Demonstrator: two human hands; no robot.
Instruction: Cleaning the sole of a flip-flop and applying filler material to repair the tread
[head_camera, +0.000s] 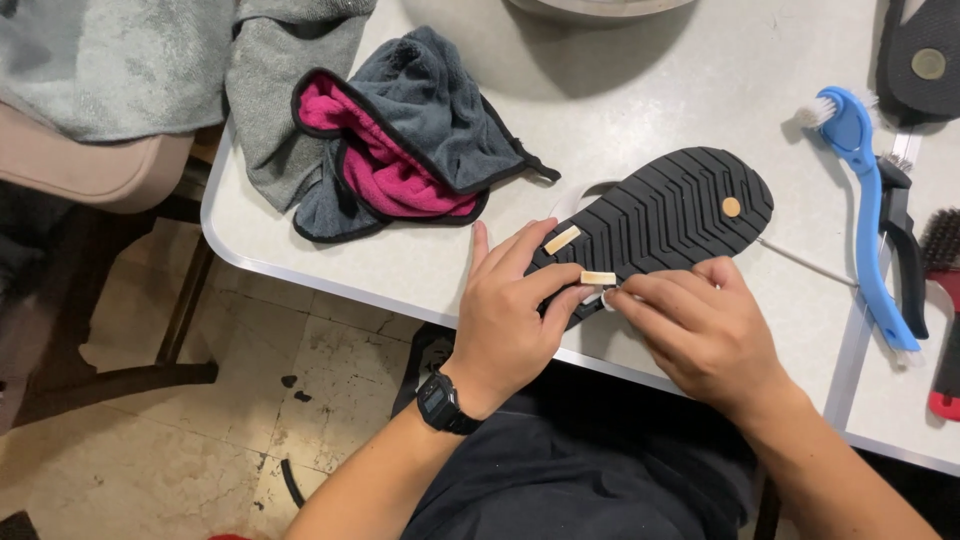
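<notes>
A black flip-flop (668, 215) lies sole-up near the front edge of the white table (640, 90), its ridged tread showing two tan strap plugs near the heel and a round one near the toe. My left hand (508, 315), with a black wristwatch, grips the heel end of the sandal. My right hand (703, 330) pinches a small white strap end beside the lower tan plug (598, 278). A thin white cord (805, 262) runs out from under the sandal toward the right.
A grey-and-pink towel (405, 135) lies bunched at the table's left, beside a grey cloth (270, 90). A blue-handled brush (868, 200), a dark tool and a red brush (942, 300) lie at the right. Another black sandal (922, 55) sits top right. Tiled floor below.
</notes>
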